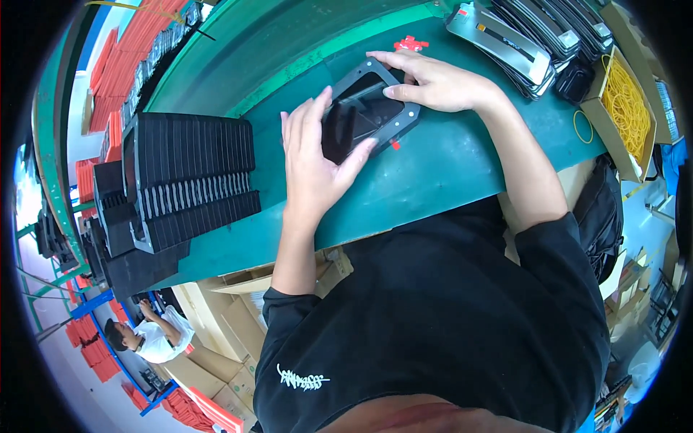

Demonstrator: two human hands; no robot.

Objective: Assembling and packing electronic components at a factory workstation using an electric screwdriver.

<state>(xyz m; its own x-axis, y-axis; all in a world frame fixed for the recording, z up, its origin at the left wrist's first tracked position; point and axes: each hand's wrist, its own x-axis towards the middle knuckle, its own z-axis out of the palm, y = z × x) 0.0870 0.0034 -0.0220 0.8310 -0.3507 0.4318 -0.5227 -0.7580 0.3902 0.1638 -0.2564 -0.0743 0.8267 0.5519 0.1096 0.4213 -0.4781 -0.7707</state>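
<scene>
A dark grey rectangular frame with a glossy black panel [364,115] inside it lies tilted on the green work surface [422,169]. Light round spots mark the frame's corners. My left hand [314,144] grips its left side, thumb on the near edge and fingers along the far left edge. Around the far right side closes my right hand [433,81], its thumb over the panel and its fingers at the top corner. A small red piece [396,145] peeks out at the frame's near edge. Just beyond my right hand sits a red plastic piece [410,44].
A long row of black frames [195,155] stands at the left. Silver-faced and black panels [505,50] are stacked at the far right, near a cardboard box of yellow rubber bands [626,108]. One loose yellow band [583,127] lies beside it. A person in white [162,339] is at lower left.
</scene>
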